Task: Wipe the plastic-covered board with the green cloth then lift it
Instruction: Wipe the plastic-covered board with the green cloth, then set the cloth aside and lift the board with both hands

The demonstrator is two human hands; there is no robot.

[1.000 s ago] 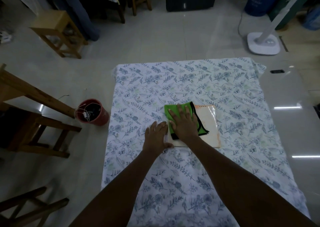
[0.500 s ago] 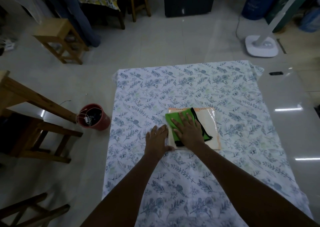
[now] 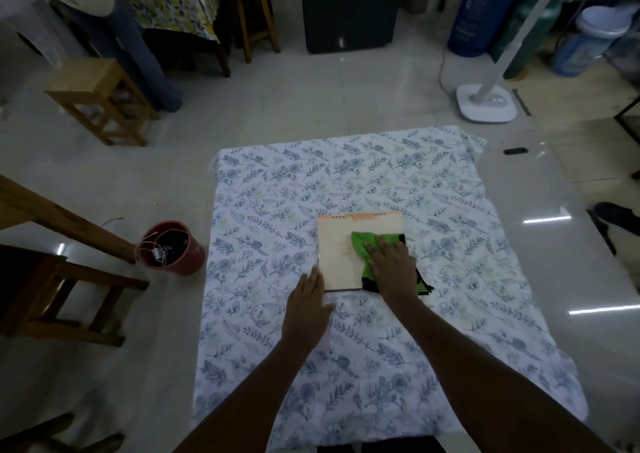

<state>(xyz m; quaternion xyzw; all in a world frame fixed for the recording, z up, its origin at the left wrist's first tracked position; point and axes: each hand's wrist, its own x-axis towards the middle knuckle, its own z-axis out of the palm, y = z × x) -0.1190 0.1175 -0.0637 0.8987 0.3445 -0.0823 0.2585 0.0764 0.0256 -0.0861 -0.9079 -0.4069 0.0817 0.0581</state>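
Observation:
A pale, plastic-covered board (image 3: 341, 252) with an orange far edge lies flat on a floral sheet (image 3: 346, 182) spread over the floor. A green cloth (image 3: 363, 245) with black trim rests on the board's right half, hanging over its right edge. My right hand (image 3: 391, 265) presses flat on the cloth, covering much of it. My left hand (image 3: 308, 305) lies flat on the sheet with fingers together, its fingertips touching the board's near left corner.
A red bucket (image 3: 171, 248) with wires stands left of the sheet. Wooden stools (image 3: 100, 99) and furniture line the left side. A white fan base (image 3: 486, 103) stands at the far right, with blue containers (image 3: 481, 13) behind it.
My right hand has slid the green cloth from the board's left part to its right side, uncovering the left half. My left hand stays at the near left corner.

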